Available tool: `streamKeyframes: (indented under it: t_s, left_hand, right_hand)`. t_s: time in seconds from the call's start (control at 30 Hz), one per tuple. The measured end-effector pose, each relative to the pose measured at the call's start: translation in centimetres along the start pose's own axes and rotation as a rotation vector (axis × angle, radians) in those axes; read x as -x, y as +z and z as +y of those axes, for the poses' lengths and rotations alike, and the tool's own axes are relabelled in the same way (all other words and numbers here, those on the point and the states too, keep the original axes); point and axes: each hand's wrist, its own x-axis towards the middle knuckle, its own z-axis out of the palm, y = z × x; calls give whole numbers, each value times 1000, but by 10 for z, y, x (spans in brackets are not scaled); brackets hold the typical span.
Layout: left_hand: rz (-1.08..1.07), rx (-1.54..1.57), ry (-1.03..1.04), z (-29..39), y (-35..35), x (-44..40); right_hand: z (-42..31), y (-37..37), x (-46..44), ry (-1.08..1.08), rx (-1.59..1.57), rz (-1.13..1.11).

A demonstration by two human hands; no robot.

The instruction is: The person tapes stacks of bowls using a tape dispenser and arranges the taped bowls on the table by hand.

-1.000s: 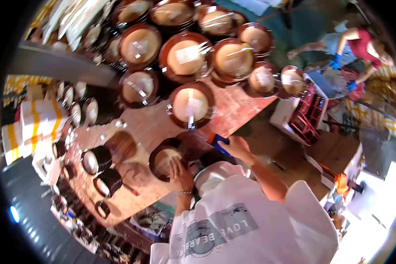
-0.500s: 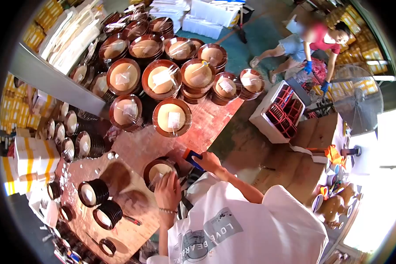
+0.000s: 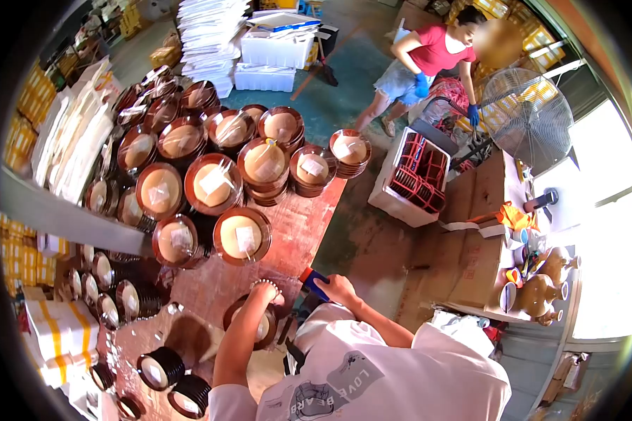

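My right hand (image 3: 337, 288) is closed around the handle of a blue-and-orange handheld tool (image 3: 315, 282), whose exact kind I cannot make out. It is held at the table's near right edge, in front of my body. My left hand (image 3: 268, 290), with a beaded bracelet at the wrist, reaches over the far rim of a brown-rimmed plate stack (image 3: 262, 330). Its fingers bend downward and are mostly hidden. My left forearm covers part of that stack. Beyond it on the reddish table stands a film-wrapped plate stack (image 3: 242, 236) with a white label.
Several wrapped plate stacks (image 3: 214, 184) crowd the table's far side. Smaller dark stacks (image 3: 160, 368) stand at the near left. A foam box (image 3: 414, 175) of dark ware sits right, near a co-worker in a red top (image 3: 439, 52) and a fan (image 3: 529, 116).
My left hand has moved from the plate's top to its far rim. My right hand still grips the tool. The view has shifted, and the co-worker stands more upright.
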Motion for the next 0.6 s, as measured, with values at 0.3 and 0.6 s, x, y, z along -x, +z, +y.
streamKeyframes:
  t_s: [0.3,0.6]
  left_hand:
    - [-34,-6,19,-2,11,-49]
    - [-10,153,-40,-42,47,-112]
  right_hand:
    - [9,15,-30,-1,-39,53]
    - [-29,3,-47,16,-5,-164]
